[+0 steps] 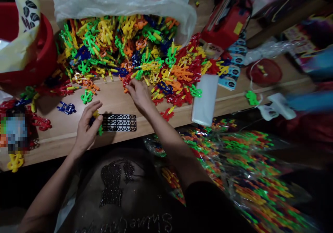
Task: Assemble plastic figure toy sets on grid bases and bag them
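A black perforated rack point(119, 122) lies near the table's front edge. My left hand point(90, 125) is curled at its left end, around small toy figures showing yellow, blue and green between the fingers. My right hand point(139, 92) reaches to the front of a large heap of colourful plastic figures point(111, 45), its fingertips pinched at a red figure point(127, 82). The heap spills out of a whitish plastic bag point(125, 9). A blue figure point(66, 108) and a green figure point(86, 96) lie left of the rack.
At the left stands a red tub point(48, 49) with a patterned roll in it. Clear plastic sleeves point(205, 101) lie right of the heap, near a red box point(225, 24). A red dish point(270, 73) sits farther right. Bags full of figures point(241, 156) lie below the table edge.
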The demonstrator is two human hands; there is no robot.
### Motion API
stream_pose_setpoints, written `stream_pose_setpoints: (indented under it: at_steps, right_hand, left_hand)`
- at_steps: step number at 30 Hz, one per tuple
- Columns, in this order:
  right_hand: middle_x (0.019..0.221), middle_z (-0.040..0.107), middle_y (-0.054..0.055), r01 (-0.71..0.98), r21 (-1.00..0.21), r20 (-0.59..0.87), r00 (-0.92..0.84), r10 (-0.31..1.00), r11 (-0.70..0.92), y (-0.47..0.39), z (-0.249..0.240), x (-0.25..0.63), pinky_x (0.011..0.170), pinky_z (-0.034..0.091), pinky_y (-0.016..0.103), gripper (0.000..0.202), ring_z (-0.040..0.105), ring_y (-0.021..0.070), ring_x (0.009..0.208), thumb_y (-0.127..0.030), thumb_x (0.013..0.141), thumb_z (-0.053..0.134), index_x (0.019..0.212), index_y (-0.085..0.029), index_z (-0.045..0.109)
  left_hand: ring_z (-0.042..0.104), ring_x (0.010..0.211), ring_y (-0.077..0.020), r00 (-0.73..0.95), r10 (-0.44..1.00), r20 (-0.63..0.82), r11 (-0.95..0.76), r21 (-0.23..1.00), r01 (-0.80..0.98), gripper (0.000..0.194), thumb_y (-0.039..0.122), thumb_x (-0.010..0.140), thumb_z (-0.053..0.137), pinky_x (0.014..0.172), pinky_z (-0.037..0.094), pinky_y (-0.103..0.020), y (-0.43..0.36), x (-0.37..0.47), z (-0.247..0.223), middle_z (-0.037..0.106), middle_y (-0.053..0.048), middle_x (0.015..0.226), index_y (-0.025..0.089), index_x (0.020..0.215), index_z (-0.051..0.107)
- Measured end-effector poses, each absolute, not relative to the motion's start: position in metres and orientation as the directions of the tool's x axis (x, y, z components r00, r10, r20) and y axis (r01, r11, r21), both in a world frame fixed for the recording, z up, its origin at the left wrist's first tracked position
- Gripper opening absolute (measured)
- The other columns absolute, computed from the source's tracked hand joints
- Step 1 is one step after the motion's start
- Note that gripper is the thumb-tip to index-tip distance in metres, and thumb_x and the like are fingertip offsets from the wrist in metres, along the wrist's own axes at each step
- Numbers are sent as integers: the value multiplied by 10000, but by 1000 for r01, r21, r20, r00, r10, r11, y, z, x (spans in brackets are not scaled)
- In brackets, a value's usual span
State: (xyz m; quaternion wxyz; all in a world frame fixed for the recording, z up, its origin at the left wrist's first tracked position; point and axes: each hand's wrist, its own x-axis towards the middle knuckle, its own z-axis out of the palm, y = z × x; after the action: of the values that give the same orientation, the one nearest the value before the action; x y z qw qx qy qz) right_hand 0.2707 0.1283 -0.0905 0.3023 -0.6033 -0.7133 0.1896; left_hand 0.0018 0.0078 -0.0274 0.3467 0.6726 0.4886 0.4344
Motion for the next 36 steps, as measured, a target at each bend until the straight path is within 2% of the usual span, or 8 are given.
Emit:
stream_pose_setpoints:
  at_steps: [7,14,19,21,24,28,31,36]
  right_hand:
    - [956,706,54,673,-729,215,48,975,128,65,-98,262,854,560,406,123,679,257,894,-384,1034,602,1062,-267,576]
    - [960,709,-13,377,-911,102,-183,978,165,38,-84,220,773,549,330,434,660,171,784,-316,948,717,1332,-259,522]
    - [1132,721,78,452,-854,171,-225,959,258,42,-85,217,968,575,431,172,678,241,1033,-329,1041,610,1172,-230,663]
    - [1211,725,113,515,-814,184,-212,960,270,47,-86,223,1053,559,490,216,666,282,1152,-313,1064,560,1221,-221,677]
    - [1393,701,128,525,-798,179,-262,948,296,49,-84,231,1129,540,524,423,663,292,1265,-243,1059,532,1480,-232,569]
    - [1471,687,112,514,-784,167,-363,916,347,46,-79,228,1152,536,531,463,673,282,1305,-209,1063,501,1521,-251,552]
    - [1437,705,99,534,-770,171,-355,919,349,45,-77,220,1155,523,545,409,663,281,1307,-191,1066,478,1443,-260,621]
    - [1218,679,105,458,-813,239,-303,923,361,53,-81,208,1071,563,468,391,655,262,1169,-185,1049,453,1348,-259,693]
  left_hand:
    - [548,1519,-295,44,972,231,-235,963,133,520,611,1065,547,1303,414,-527,12,3,-33,554,-41,1656,424,1550,572]
    - [568,1501,-299,83,986,148,-160,971,178,518,580,1055,597,1313,402,-536,18,12,-28,628,-84,1583,327,1505,634]
    - [586,1481,-286,54,991,118,-125,981,146,473,571,1066,573,1305,416,-536,15,11,-26,656,-89,1546,310,1449,670]
    - [615,1444,-275,15,993,119,-119,989,93,455,585,1085,509,1258,471,-519,23,2,-28,670,-82,1516,333,1427,672]
    - [665,1315,-283,34,984,177,-180,947,267,393,529,1067,554,1149,536,-510,50,-21,-33,702,-86,1415,314,1359,704]
    - [602,1207,-334,397,918,16,-322,613,721,317,371,937,651,1116,470,-546,89,-44,-42,718,-114,1253,236,1187,791]
    - [557,1159,-360,477,873,-104,-373,489,789,289,289,888,617,1050,460,-547,100,-45,-49,707,-139,1155,218,1112,786]
    - [581,1038,-348,440,896,-55,-345,535,771,237,264,798,694,974,480,-478,101,-40,-55,702,-134,1018,219,1028,723]
